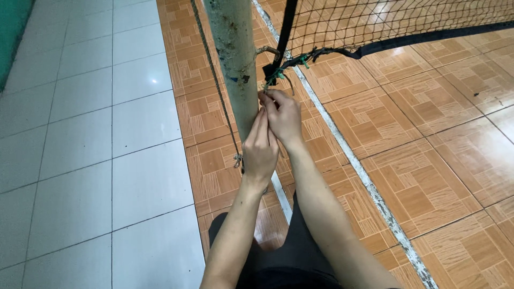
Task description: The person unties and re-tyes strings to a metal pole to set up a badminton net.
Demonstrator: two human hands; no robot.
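Note:
A worn grey-green metal pole [234,48] rises at the centre. A black net [375,24] with a dark bottom band is tied to it by a green cord knot [276,75] beside a small metal hook [267,51]. My right hand [282,115] sits just under the knot, its fingertips pinched on the cord ends. My left hand [259,150] is below it, fingers straight and pressed against the pole and the right hand. Whether it grips the cord is hidden. A thin string [222,101] runs down the pole to a small knot [238,159].
Orange parquet-pattern tiles [428,134] cover the floor to the right, crossed by a worn white line [353,160]. Pale grey tiles [107,160] lie to the left, with a green wall edge [10,32] at the far left. My dark trousers [289,257] show below.

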